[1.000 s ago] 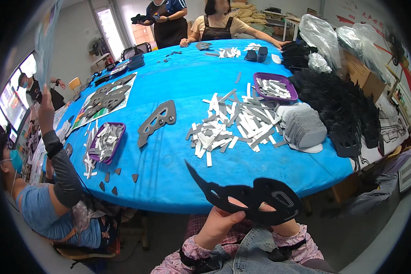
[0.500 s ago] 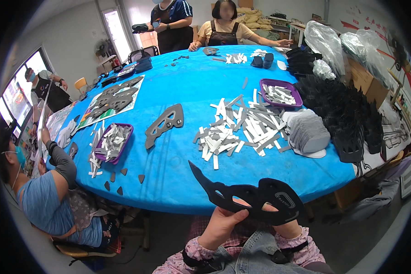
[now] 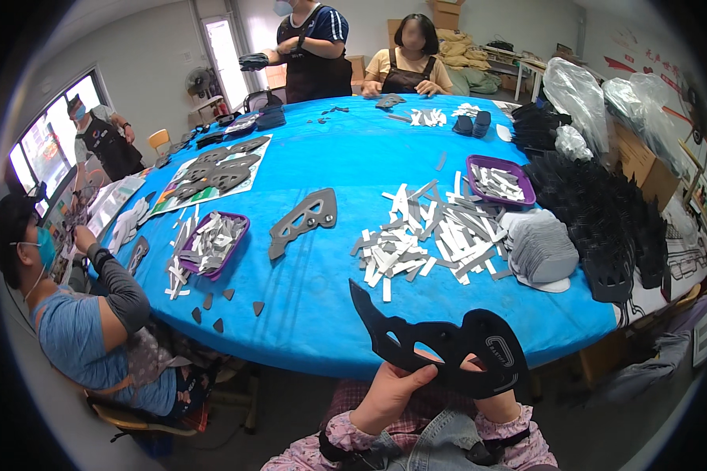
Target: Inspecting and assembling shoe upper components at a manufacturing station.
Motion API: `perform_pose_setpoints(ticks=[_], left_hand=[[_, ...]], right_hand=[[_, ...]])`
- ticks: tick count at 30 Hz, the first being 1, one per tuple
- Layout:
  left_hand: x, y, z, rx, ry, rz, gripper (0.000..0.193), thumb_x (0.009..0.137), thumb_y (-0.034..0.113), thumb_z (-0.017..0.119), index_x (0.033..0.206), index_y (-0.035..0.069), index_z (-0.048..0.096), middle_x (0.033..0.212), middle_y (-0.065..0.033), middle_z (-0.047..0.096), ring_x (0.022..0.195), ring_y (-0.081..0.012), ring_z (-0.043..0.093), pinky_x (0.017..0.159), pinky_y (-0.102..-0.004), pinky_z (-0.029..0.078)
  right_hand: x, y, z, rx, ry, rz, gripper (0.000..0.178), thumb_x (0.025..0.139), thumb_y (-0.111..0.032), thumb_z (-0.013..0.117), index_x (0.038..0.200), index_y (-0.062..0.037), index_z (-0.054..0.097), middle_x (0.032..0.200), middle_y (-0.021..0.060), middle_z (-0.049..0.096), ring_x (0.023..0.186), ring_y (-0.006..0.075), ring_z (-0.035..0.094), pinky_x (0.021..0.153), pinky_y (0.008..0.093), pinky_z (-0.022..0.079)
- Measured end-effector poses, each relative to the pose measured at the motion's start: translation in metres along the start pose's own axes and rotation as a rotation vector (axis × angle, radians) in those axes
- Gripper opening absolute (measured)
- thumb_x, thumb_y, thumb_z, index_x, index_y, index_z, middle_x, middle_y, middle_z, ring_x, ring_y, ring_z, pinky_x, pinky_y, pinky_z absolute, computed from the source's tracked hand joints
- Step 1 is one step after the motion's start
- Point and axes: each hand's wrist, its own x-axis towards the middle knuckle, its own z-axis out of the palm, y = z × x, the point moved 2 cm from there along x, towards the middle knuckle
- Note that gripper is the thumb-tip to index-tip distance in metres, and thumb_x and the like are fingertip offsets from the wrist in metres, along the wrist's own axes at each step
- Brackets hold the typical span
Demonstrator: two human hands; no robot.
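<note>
I hold a flat black cut-out panel [image 3: 479, 330] with a pointed tip and several holes, over the table's near edge. My left hand [image 3: 393, 394] pinches its lower edge, thumb on the front face. Behind its right end is my right hand [image 3: 499, 407]; most of its fingers are hidden, though some skin shows through a hole. Beyond the panel lies a loose heap of white and grey strips [image 3: 436, 235]. A similar grey panel [image 3: 305, 222] rests farther left on the blue-covered table [image 3: 330, 306].
Purple baskets of strips stand at left [image 3: 239, 250] and right [image 3: 526, 188]. A stack of grey rounded pieces [image 3: 543, 247] sits beside black panels [image 3: 597, 212]. Small dark triangles [image 3: 258, 308] lie near left. One co-worker [image 3: 94, 314] sits at left; others are across the table.
The whole scene has shifted slightly right and down in view. The black panel stays in both my hands, tilted a little differently. Across the table, the seated person's outstretched arm has drawn in.
</note>
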Motion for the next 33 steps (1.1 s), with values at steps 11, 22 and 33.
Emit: perform_pose_setpoints(ticks=[11, 22, 33], left_hand=[[0.003, -0.007, -0.014, -0.072, -0.064, 0.137, 0.016, 0.084, 0.009, 0.061, 0.098, 0.004, 0.059, 0.098, -0.0021, 0.06, 0.094, -0.0104, 0.054, 0.085, -0.0266, 0.04], [0.002, -0.006, -0.013, 0.069, -0.003, 0.088, 0.018, 0.084, 0.01, 0.061, 0.101, 0.005, 0.06, 0.095, 0.0, 0.06, 0.089, -0.0079, 0.054, 0.079, -0.0236, 0.042], [0.004, -0.004, -0.018, 0.039, -0.024, 0.139, 0.016, 0.084, 0.011, 0.062, 0.098, 0.005, 0.06, 0.096, -0.0008, 0.06, 0.091, -0.0079, 0.053, 0.082, -0.0243, 0.041]], right_hand=[[0.004, -0.021, 0.005, -0.525, -0.072, -0.402, 0.033, 0.08, -0.005, 0.062, 0.111, 0.004, 0.054, 0.101, 0.0107, 0.06, 0.084, 0.0154, 0.059, 0.073, 0.0266, 0.049], [-0.002, -0.007, 0.018, 0.404, -0.081, 0.215, 0.018, 0.081, -0.001, 0.056, 0.098, 0.0054, 0.056, 0.088, 0.0154, 0.064, 0.069, 0.0191, 0.063, 0.059, 0.029, 0.053], [-0.004, -0.009, 0.02, 0.237, 0.011, -0.04, 0.013, 0.083, 0.0, 0.055, 0.095, 0.0042, 0.056, 0.085, 0.0152, 0.063, 0.068, 0.0209, 0.063, 0.051, 0.0273, 0.052]])
